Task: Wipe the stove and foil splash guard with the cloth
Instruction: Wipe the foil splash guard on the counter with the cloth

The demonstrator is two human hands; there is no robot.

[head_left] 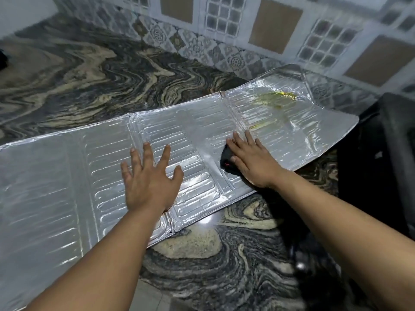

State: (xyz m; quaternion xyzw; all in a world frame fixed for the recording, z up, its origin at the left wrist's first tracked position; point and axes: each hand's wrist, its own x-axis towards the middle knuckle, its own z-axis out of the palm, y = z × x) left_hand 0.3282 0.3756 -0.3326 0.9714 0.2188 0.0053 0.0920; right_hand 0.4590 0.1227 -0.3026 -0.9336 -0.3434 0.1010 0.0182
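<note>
The silver foil splash guard lies unfolded flat on the marbled counter, running from the lower left to the upper right. My left hand presses flat on its middle panel, fingers spread, holding nothing. My right hand lies palm down on a dark cloth at the fold between the middle and right panels; only the cloth's left edge shows. A yellow greasy stain marks the far right panel. The black stove stands at the right edge, partly cut off.
The dark swirled stone counter spreads behind and in front of the guard. A patterned tiled wall rises at the back. A dark object sits at the far left edge.
</note>
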